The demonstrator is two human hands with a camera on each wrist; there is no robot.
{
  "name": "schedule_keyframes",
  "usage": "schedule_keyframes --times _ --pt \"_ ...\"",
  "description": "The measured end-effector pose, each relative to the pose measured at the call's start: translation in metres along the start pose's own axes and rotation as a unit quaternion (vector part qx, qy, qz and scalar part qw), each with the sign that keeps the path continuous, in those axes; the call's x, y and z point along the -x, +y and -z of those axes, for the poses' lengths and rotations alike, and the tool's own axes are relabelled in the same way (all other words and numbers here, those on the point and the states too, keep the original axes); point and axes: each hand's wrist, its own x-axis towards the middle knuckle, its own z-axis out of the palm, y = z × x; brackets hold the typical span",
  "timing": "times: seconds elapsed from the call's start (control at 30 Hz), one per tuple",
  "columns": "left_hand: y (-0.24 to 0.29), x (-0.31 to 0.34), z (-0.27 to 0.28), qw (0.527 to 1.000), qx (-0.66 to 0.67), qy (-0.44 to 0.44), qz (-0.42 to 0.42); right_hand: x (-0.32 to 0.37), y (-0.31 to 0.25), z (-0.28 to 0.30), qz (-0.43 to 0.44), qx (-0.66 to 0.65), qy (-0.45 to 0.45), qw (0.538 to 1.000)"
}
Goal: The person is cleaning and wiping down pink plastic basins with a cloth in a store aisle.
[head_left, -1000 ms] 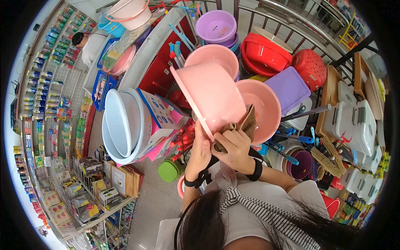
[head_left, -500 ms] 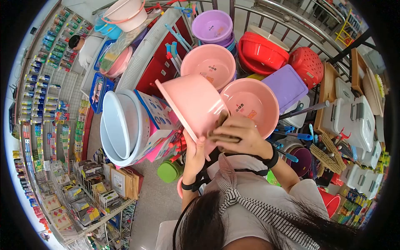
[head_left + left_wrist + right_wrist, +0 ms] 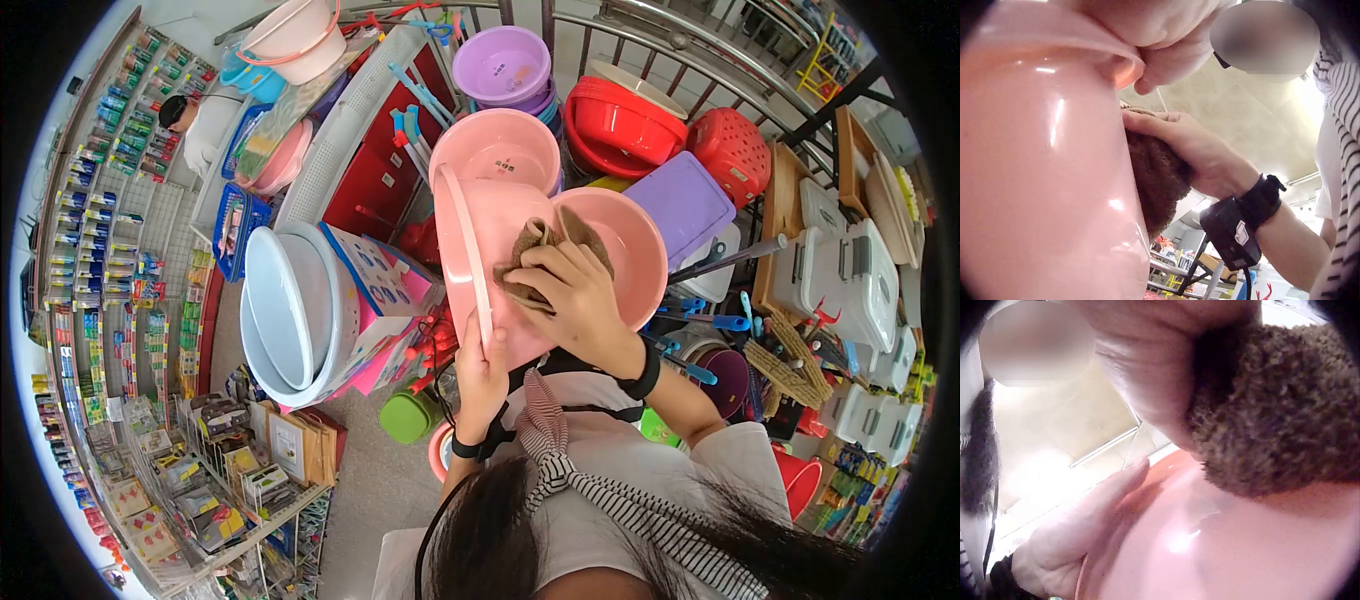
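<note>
A pink plastic basin (image 3: 515,215) is held tilted on its side in front of the body, its rim facing left. My left hand (image 3: 482,375) grips the rim at its near edge, thumb on the outside. With bunched fingers my right hand (image 3: 575,295) holds a brown fuzzy cloth (image 3: 535,250) against the basin's outer wall. In the right wrist view the cloth (image 3: 1279,406) lies on the glossy pink surface, and the left hand (image 3: 1079,540) shows at the rim beyond. The left wrist view shows the cloth (image 3: 1157,181) beside the basin wall (image 3: 1041,175).
Two more pink basins (image 3: 635,265) stand just behind the held one. Purple and red basins (image 3: 625,125) are stacked farther back, near a metal railing. Light blue tubs (image 3: 285,310) stand at left, a purple lid (image 3: 680,205) at right. A green bin (image 3: 408,415) sits on the floor.
The basin has been turned, so more of its outer wall faces up. My right hand has moved with the cloth from near the rim up onto the wall; the left keeps its grip.
</note>
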Motion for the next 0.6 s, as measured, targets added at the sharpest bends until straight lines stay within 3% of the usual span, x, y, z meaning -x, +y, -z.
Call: schedule_keyframes --times 0.1,0.17,0.27,0.37,0.47,0.6 --pt "0.004 0.000 0.001 0.999 -0.002 -0.007 -0.039 -0.002 0.023 0.003 -0.065 -0.010 -0.033 0.997" --pt "0.006 0.001 0.000 0.998 -0.003 -0.013 -0.066 -0.006 0.032 0.000 -0.084 0.004 0.006 0.996" --pt "0.005 0.000 0.003 0.998 -0.019 -0.023 -0.060 -0.006 0.020 0.005 -0.071 0.030 0.007 0.997" --pt "0.002 0.001 0.009 1.000 -0.002 -0.028 0.006 0.002 0.001 0.008 -0.031 0.043 -0.004 0.999" --pt "-0.001 0.000 0.006 0.999 -0.017 -0.028 0.017 0.004 0.014 0.000 -0.069 0.043 -0.001 0.997" --pt "-0.006 -0.005 0.003 0.997 -0.022 -0.009 -0.072 0.003 0.010 -0.003 -0.094 0.011 0.005 0.996"
